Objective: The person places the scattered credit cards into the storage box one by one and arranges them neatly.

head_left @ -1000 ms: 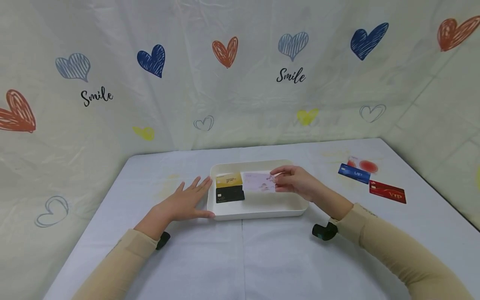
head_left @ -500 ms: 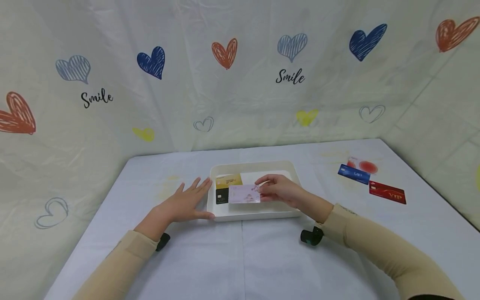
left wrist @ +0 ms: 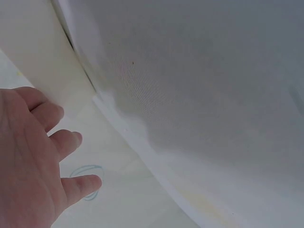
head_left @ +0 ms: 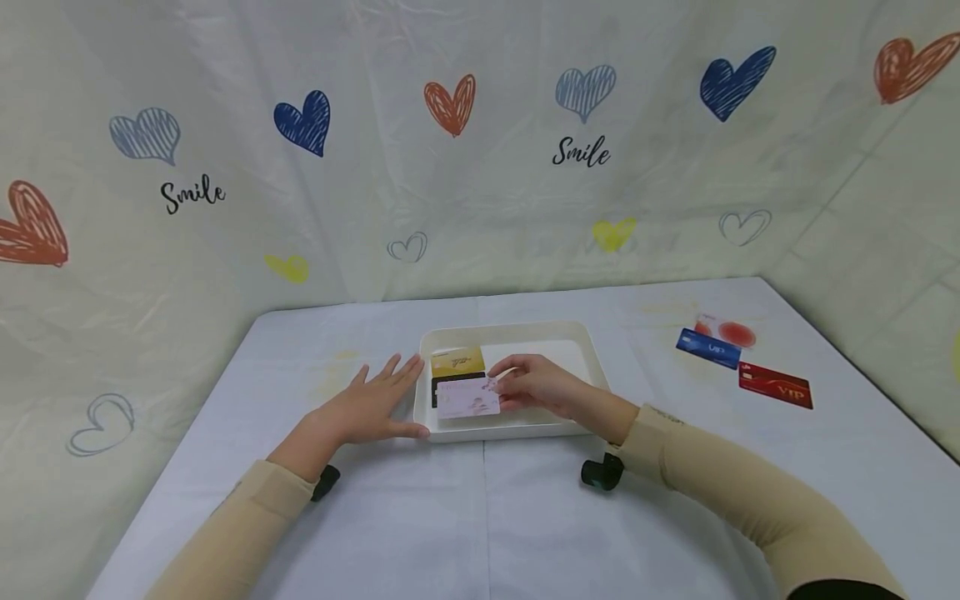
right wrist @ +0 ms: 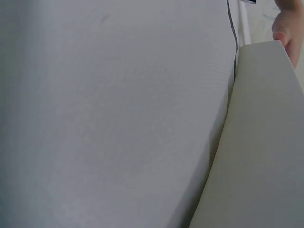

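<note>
A pale pink patterned card [head_left: 468,399] is pinched at its right edge by my right hand [head_left: 546,390], over the front left part of a white tray [head_left: 555,429]. It partly covers a black card [head_left: 435,388]. Just behind the black one lies a gold card [head_left: 457,361], flat in the tray. With fingers spread, my left hand [head_left: 377,404] touches the tray's left side. The left wrist view shows that hand [left wrist: 33,156] beside the tray wall [left wrist: 52,61]. Only the tray's outer wall [right wrist: 266,123] and part of a hand [right wrist: 289,33] show in the right wrist view.
On the right of the white-covered table [head_left: 480,517] lie a blue VIP card [head_left: 708,348], a red VIP card [head_left: 776,385] and a white card with red circles [head_left: 737,333]. The blue card overlaps the white one. A heart-printed backdrop [head_left: 480,183] rises behind the table.
My right hand has carried the pink card left and toward the front of the tray, from beside the gold card to over the black card. The left hand has stayed in place.
</note>
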The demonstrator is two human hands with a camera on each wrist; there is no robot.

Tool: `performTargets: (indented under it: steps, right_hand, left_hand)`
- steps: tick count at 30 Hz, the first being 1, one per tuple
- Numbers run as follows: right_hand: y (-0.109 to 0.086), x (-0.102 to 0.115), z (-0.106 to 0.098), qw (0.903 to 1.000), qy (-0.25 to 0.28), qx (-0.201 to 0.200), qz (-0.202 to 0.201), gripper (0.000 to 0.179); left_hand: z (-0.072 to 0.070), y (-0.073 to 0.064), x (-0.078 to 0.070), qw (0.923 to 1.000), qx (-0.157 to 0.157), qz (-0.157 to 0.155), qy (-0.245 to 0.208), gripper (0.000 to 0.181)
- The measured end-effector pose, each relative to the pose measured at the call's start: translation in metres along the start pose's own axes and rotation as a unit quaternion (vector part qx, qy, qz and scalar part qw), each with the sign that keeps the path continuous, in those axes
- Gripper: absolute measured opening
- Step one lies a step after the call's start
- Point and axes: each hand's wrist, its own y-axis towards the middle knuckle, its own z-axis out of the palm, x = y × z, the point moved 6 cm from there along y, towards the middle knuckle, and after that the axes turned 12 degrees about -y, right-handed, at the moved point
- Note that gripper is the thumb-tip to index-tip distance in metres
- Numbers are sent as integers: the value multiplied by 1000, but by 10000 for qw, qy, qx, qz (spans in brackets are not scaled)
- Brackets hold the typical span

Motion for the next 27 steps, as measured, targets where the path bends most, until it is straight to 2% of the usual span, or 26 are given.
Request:
performTargets:
  steps: [13, 17, 27]
  right_hand:
    - [6, -1, 13, 9998, -187, 87, 79, 26]
    - [7, -3, 17, 9993, -279, 146, 219, 24]
    - [5, -4, 21, 9985, -442, 64, 331, 24]
  left_hand:
    - [0, 1, -1, 10000, 37, -4, 52, 115]
    - [-1, 1, -1, 10000, 10, 7, 55, 115]
    - [-1, 2, 0, 10000, 25, -44, 50, 114]
